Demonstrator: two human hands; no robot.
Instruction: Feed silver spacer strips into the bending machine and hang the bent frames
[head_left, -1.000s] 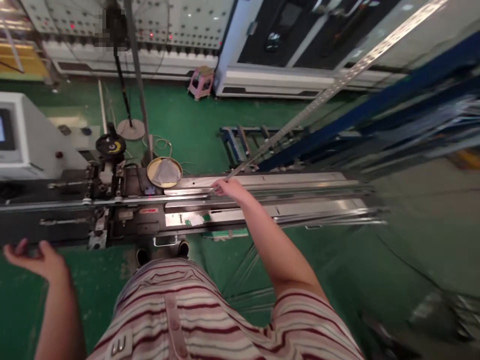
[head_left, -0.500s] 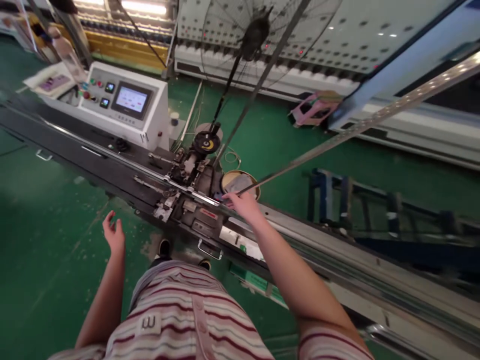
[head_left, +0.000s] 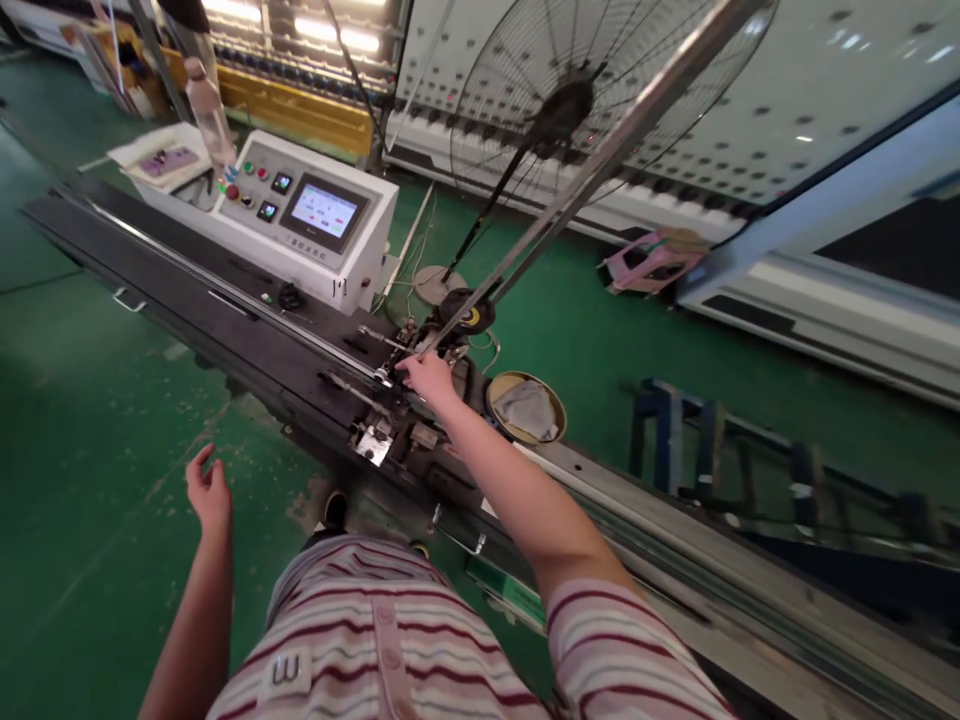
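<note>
My right hand (head_left: 429,378) reaches over the long dark machine bed. Its fingers are closed around the lower end of a long, thin metal strip (head_left: 562,205), which slopes up to the upper right. Just in front of the fingers is the machine head (head_left: 409,400), with small metal fittings and a black round part (head_left: 466,312) behind it; my hand and forearm hide some of it. A bright metal rail (head_left: 247,292) runs left from there along the bed. Low on the left, my left hand (head_left: 209,492) hangs over the green floor, fingers loosely apart, holding nothing.
A white control box (head_left: 307,215) with a lit screen stands on the bed's far side, near a pinkish bottle (head_left: 208,112). Behind are a large fan (head_left: 566,105) and a pink stool (head_left: 654,262). A round tin (head_left: 562,415) holds a grey cloth. Blue racks (head_left: 705,440) stand right.
My right hand has moved left along the bed to the machine head, bringing the metal strip with it. The view has shifted, and the round tin is now uncovered. My left hand stays low and open.
</note>
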